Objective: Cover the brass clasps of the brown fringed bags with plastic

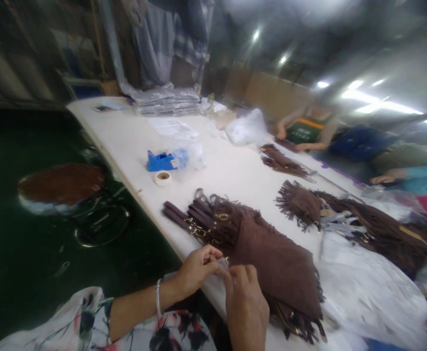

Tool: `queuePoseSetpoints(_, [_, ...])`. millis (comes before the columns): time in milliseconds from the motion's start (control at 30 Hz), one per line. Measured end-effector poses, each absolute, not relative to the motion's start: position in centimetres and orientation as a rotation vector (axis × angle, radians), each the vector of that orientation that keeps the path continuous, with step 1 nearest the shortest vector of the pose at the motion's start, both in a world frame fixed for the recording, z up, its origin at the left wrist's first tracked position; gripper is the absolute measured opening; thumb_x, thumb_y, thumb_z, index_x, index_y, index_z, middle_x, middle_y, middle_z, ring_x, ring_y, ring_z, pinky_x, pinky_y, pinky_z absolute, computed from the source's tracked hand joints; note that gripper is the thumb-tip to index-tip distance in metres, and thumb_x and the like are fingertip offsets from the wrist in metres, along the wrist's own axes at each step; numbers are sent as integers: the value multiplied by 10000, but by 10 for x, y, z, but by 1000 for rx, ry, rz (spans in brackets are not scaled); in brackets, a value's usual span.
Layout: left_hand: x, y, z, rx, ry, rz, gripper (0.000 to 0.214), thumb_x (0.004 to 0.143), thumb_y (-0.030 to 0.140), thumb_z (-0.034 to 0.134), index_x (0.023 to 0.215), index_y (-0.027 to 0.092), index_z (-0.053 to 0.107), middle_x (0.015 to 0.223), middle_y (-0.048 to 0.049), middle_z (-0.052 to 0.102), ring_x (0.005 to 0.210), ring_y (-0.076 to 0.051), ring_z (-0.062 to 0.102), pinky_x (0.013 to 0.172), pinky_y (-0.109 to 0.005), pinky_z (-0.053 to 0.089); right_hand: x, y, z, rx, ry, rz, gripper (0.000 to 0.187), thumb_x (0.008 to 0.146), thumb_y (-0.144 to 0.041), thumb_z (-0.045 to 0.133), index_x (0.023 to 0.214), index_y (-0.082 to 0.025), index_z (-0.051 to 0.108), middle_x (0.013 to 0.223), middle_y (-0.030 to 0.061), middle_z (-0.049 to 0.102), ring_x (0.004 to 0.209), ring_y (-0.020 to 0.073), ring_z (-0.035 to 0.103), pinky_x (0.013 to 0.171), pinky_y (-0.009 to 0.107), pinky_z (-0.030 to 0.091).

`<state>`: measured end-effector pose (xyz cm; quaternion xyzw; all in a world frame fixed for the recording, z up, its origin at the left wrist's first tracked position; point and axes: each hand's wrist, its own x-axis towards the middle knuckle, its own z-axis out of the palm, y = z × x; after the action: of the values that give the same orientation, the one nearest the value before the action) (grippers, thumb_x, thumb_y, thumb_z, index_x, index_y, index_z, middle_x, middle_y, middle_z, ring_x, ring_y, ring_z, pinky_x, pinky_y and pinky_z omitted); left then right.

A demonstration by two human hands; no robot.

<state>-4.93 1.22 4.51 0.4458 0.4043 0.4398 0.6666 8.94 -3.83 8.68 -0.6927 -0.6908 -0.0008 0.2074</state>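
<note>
My left hand, with a bangle at the wrist, is closed in a pinch on a small piece of clear plastic. Close against it, my right hand has its thumb and fingers pressed together at the same piece. A bit of gold-coloured hardware shows just beyond the fingertips; what it joins is hidden. Beside the hands lies a stack of brown fringed bags. Their brown straps and gold clasps point to the left.
The white table carries a blue tape dispenser, a tape roll, stacked wrapped goods and plastic bags. More fringed bags lie right. Co-workers sit across. A round stool stands left.
</note>
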Motion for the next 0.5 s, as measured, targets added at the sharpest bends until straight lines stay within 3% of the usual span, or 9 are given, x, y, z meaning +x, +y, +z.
queuePoseSetpoints(133, [-49,2,49,1058,982,1044,191,827,237,637,999,166,592,835,-18,641,792,-162,591,732,-250,432,93,-33,90,-1913,-1908,135,358,964,-492,416,785,-236,591,829,26,580,645,169,582,563,283,349])
queuePoseSetpoints(333, [-41,0,36,933,882,1013,280,817,372,702,933,168,550,744,-11,623,691,-146,575,649,-239,414,95,-18,106,-1785,-1706,614,151,875,-324,584,777,-224,641,801,15,628,724,177,602,671,275,425])
queuePoseSetpoints(500, [-40,3,41,864,753,995,355,819,399,704,1034,164,547,814,-37,639,716,-155,596,681,-259,443,93,-6,108,-1575,-1629,735,140,863,-315,584,813,-202,651,790,21,631,722,171,589,650,260,448])
